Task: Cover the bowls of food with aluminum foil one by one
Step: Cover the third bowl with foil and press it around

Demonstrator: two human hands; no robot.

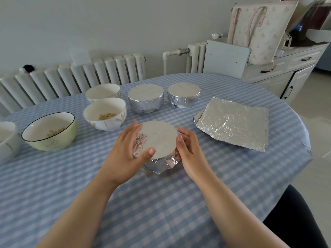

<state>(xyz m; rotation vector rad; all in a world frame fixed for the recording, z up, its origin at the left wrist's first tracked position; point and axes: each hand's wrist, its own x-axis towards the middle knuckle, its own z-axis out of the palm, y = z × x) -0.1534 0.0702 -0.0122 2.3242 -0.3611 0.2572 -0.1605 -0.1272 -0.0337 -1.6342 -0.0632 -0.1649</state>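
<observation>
Blue-and-white checked cloth covers the round table [179, 203], and a white radiator [80, 77] runs along the wall behind it. Near the middle of the table stands the foil-wrapped bowl [157, 140], taken below as the reference point.

The left hand [125, 151] rests against the left side of this bowl, fingers straight and slightly spread over the crumpled foil wall, thumb laid on the flat foil top near the front edge. The right hand [188, 149] is against the right side, fingers curled around the foil at the rim; whether they press or merely touch is hard to tell from this angle.

Behind the reference bowl, two finished foil-covered bowls stand side by side: one [145, 98] directly behind, the other [184, 94] behind and to the right. To the right lies the stack of foil sheets [232, 122], flat, well apart from the bowl.

Behind and to the left are two uncovered white bowls: the nearer one [104, 113] holds yellow kernels, the farther one [103, 92] shows no contents from here. Further left stands a green bowl [50, 131] with yellow kernels, and beyond it a white bowl [7, 138] cut off by the frame edge.
</observation>
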